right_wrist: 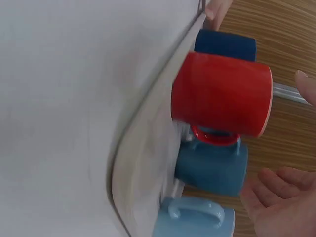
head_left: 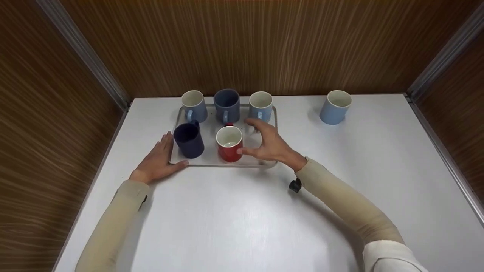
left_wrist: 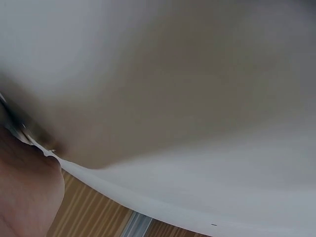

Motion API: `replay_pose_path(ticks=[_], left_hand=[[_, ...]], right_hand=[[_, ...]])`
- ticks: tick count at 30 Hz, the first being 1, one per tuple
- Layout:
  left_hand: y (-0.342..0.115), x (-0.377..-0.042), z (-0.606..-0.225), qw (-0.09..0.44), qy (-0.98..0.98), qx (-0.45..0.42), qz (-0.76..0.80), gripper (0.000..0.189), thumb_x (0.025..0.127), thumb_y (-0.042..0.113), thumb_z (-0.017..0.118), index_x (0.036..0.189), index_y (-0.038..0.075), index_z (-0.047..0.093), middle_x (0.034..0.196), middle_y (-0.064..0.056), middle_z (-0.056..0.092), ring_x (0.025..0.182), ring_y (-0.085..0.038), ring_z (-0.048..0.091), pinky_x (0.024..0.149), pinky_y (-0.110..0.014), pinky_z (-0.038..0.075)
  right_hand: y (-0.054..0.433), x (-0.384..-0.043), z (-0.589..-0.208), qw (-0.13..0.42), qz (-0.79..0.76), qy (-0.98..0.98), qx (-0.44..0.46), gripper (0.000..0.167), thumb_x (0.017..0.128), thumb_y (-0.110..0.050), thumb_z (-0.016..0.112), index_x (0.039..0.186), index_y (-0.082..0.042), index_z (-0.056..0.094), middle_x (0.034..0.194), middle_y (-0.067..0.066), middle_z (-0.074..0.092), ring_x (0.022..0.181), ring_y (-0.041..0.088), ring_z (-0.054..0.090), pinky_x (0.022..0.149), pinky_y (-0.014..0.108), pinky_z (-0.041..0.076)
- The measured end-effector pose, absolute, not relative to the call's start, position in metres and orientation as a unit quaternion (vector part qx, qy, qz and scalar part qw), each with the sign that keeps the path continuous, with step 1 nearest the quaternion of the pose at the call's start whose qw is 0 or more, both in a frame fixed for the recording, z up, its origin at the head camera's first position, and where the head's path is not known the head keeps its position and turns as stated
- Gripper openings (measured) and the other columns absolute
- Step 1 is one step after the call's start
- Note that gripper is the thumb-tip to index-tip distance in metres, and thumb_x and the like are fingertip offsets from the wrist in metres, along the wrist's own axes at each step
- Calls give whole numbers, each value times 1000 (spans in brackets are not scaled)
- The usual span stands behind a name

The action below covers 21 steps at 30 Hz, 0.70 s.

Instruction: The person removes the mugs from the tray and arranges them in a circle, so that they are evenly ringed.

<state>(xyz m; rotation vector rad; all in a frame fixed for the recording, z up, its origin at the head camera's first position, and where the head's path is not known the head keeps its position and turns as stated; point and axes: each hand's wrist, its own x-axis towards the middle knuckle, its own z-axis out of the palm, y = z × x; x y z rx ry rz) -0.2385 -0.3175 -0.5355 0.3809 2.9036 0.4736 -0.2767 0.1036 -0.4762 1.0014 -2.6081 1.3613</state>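
A tray [head_left: 253,141] holds several mugs. My left hand [head_left: 157,160] lies at its left edge in the head view, fingers straight along that side and thumb at the front rim, beside a navy mug [head_left: 191,146]. My right hand [head_left: 270,145] is spread around the right side of a red mug [head_left: 230,154] with a white inside. In the right wrist view the red mug [right_wrist: 222,94] has its handle toward the blue mugs, and the right fingers [right_wrist: 281,190] stand apart from it. The left wrist view shows mostly blurred white surface and part of the hand.
Along the tray's back stand a light blue mug [head_left: 198,113], a grey-blue mug [head_left: 230,107] and another light blue mug [head_left: 266,111]. One more light blue mug [head_left: 334,112] stands on the white table [head_left: 227,219] to the right. Wood-grain panels [head_left: 245,45] enclose the back and sides.
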Motion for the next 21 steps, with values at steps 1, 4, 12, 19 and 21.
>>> replay_pose_path(ticks=[1,4,12,19,21], left_hand=[[-318,-239,-535,88,975,128,159,123,96,82,52,170,2,-5,180,-17,-5,168,-34,-4,137,-53,5],[-318,-239,-535,91,975,126,158,123,95,83,52,170,3,-6,180,-16,-6,168,-33,-5,137,-53,5],[-319,-237,-536,87,975,124,163,123,95,82,53,171,4,-4,180,-15,-5,168,-32,-4,137,-52,5],[-317,-239,-535,93,976,120,159,123,95,84,51,170,4,-6,180,-16,-6,168,-33,-5,137,-53,5],[-317,-239,-535,92,976,122,158,123,96,83,51,170,2,-5,180,-17,-6,168,-34,-5,137,-53,6]], right_hand=[[99,-276,-479,12,445,-836,322,92,81,-43,93,154,-4,51,153,13,58,140,34,56,116,58,49],[86,-276,-487,0,474,-820,321,89,81,-39,95,152,-5,53,148,10,62,138,31,59,116,55,51],[63,-274,-506,-31,517,-804,293,91,78,-38,98,152,-10,53,145,4,65,132,20,66,114,38,54],[56,-276,-516,-20,549,-786,283,91,75,-25,101,150,-6,54,142,9,67,128,26,68,113,40,55],[56,-276,-517,-19,553,-783,283,91,74,-22,102,149,-5,54,141,10,67,127,27,68,113,41,55]])
